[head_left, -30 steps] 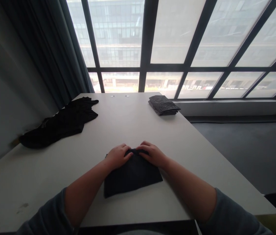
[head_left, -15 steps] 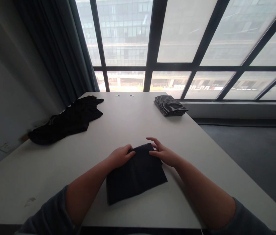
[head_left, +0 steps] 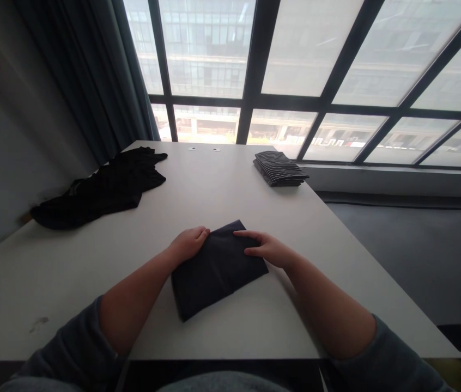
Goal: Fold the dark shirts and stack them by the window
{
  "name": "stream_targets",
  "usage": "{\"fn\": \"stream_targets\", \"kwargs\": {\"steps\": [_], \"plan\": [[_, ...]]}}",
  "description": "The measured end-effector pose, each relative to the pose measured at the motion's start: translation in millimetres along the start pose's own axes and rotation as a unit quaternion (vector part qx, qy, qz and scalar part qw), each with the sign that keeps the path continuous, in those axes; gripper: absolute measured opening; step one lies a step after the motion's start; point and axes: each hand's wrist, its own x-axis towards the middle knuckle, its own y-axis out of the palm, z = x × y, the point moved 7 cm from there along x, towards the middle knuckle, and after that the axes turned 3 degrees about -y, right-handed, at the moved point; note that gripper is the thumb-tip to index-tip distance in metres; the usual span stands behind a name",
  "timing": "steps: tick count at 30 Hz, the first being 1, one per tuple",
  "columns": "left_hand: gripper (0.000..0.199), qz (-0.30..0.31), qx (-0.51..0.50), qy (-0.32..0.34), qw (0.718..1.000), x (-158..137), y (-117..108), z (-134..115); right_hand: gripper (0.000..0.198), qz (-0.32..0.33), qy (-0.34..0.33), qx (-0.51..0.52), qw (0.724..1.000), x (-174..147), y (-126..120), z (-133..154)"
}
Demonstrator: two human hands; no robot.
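A folded dark cloth (head_left: 218,272) lies tilted on the white table in front of me. My left hand (head_left: 192,242) is closed on its far left edge, the thumb pressed along the top. Over the cloth's right side, my right hand (head_left: 269,247) is open, with the forefinger and thumb stretched apart across the upper face. The other fingers of that hand are mostly hidden.
A crumpled black garment (head_left: 103,188) lies along the table's left edge. At the far right edge sits a folded stack of striped cloth (head_left: 280,169). The white table (head_left: 91,310) ends at a tall window; a dark curtain (head_left: 87,71) hangs at left.
The cloth has shifted slightly left and turned. My right forefinger, raised before, now lies over the cloth. My left hand keeps its hold. The view has tipped down a little.
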Motion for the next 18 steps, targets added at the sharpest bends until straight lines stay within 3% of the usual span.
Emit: {"fn": "stream_targets", "kwargs": {"steps": [5, 12, 18], "plan": [[0.047, 0.022, 0.007, 0.015, 1.0, 2.4, -2.7, 4.4, 0.066, -0.021, -0.006, -0.001, 1.0, -1.8, -7.5, 2.0], [0.045, 0.043, 0.015, 0.025, 0.999, 4.6, -1.8, 9.5, 0.074, -0.007, 0.003, -0.139, 0.99, 1.5, -3.3, 15.0], [0.032, 0.053, 0.034, -0.004, 0.998, 4.6, -3.6, 13.7, 0.057, 0.107, 0.042, -0.247, 0.962, 36.0, -17.8, 37.6]]}}
